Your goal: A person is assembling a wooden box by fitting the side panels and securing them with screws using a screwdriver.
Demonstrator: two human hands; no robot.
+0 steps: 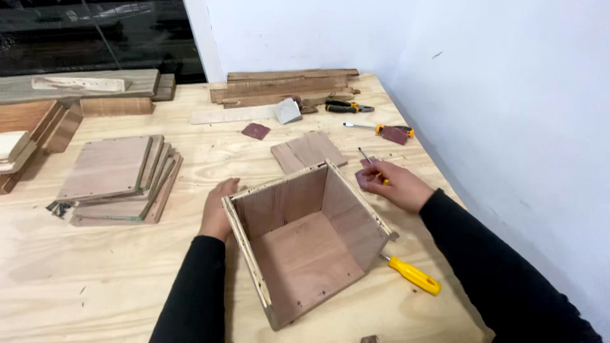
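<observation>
An open plywood box (305,248) lies on the workbench (114,273), its opening facing up toward me. My left hand (218,206) rests flat against the box's left outer wall. Just past the box's far right corner, my right hand (391,183) is closed around a small yellow-handled screwdriver (368,159), whose thin shaft points away from me. A second yellow-handled screwdriver (413,274) lies on the bench against the box's right side.
A stack of plywood squares (117,178) sits to the left with dark screws (58,208) beside it. Two flat boards (308,151) lie beyond the box. Pliers (346,107), another screwdriver (378,128), sandpaper pieces (255,131) and wood strips (286,86) lie at the back. A white wall (508,127) borders the right.
</observation>
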